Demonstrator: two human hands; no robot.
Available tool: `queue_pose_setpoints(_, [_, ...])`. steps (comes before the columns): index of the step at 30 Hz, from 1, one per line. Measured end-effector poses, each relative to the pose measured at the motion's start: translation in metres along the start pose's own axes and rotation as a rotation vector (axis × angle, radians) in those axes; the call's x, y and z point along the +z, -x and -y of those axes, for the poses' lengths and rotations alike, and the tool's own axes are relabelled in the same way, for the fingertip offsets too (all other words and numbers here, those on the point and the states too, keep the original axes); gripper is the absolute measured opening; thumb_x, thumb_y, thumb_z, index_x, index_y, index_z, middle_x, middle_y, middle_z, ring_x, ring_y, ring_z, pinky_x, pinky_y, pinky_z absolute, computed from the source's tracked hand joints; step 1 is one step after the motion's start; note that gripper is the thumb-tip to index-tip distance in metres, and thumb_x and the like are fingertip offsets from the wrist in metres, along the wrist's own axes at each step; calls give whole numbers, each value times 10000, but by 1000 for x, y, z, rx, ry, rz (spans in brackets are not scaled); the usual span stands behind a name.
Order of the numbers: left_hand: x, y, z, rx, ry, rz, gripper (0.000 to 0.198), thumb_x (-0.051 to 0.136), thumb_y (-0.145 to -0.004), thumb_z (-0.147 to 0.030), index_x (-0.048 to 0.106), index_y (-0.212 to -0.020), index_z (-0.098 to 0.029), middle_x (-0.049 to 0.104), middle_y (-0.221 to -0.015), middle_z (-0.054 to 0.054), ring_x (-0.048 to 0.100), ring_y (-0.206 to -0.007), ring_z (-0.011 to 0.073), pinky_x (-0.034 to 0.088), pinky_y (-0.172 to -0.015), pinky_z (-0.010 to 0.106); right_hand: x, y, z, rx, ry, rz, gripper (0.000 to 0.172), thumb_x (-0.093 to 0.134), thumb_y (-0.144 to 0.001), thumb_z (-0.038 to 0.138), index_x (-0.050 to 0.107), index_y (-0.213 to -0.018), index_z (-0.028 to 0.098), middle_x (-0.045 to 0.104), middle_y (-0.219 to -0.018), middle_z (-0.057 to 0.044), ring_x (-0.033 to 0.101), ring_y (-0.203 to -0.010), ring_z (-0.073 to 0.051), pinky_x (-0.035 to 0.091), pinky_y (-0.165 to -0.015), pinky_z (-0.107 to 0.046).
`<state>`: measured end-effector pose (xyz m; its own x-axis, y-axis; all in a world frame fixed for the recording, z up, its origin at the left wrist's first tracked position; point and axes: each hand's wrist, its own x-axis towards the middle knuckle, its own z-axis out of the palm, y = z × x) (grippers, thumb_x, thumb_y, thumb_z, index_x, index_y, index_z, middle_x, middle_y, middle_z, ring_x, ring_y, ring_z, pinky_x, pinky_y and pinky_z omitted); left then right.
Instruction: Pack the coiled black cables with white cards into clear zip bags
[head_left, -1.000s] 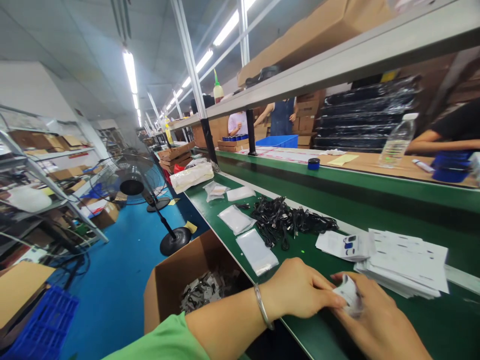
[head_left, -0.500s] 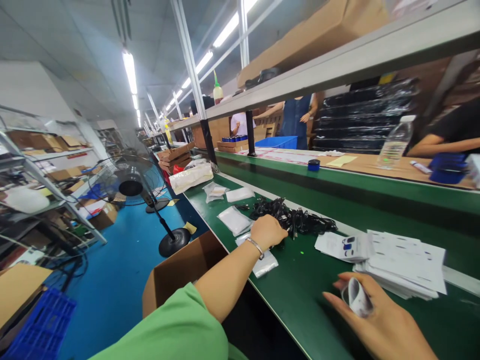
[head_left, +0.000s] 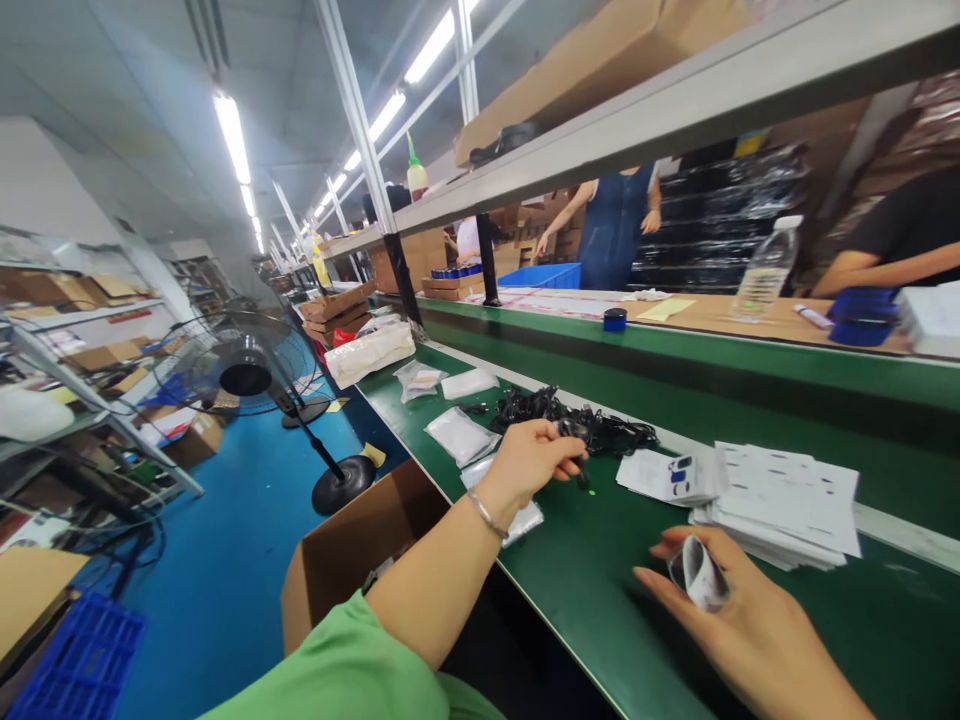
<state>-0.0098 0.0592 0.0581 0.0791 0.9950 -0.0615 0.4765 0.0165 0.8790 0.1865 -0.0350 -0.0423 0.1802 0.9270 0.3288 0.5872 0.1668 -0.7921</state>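
My left hand [head_left: 525,465] sits over the green workbench [head_left: 600,590], its fingertips pinching a black cable end [head_left: 576,440] drawn from a tangled pile of black cables [head_left: 577,420]. A silver bangle [head_left: 486,513] circles that wrist. Under the hand lies a clear plastic bag [head_left: 517,518], with another [head_left: 460,437] to its left. My right hand [head_left: 731,610] is near the bench's front edge, curled around a rolled white printed sheet [head_left: 697,572]. Beyond it stands a stack of printed white sheets [head_left: 780,500], with a loose printed sheet [head_left: 666,477] beside it.
An open cardboard box [head_left: 352,560] stands left of the bench, above a blue floor. A pedestal fan [head_left: 244,378] is beyond it. A second green-edged bench [head_left: 675,335] runs behind mine, holding a water bottle [head_left: 765,268], with co-workers [head_left: 892,235] alongside and a shelf overhead.
My left hand has come up from the cable pile with a black cable end in its fingers. The right hand still holds the rolled sheet, and the view has shifted slightly.
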Motion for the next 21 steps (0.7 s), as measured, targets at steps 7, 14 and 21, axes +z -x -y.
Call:
queue_pose_setpoints(7, [34,48,-2,60,817,542,741,1052,-515,-469,692,-1063,-123,716,-805,23,731,-684,166,629,-771,354,-6,-16,-19,-65,-42,199,368,740,-811,597,694,-1025,302,836,-898,-33,799,-749,-284,600,-608,-343])
queue_pose_setpoints(14, [37,47,6,142,503,384,329,948,-711,-225,748,-957,-134,765,-925,51,735,-855,179,587,-899,326,-7,-14,-13,-74,-43,179,375,748,-790,612,677,-966,289,802,-809,-12,754,-666,-258,584,-609,-340])
queue_pose_setpoints(21, [36,56,4,428,69,359,168,810,-857,-209,814,-1021,-173,778,-1077,82,728,-1034,224,576,-982,317,-5,-13,-13,-155,-39,214,280,684,-844,505,715,-1003,277,836,-975,-48,799,-832,-275,598,-685,-337])
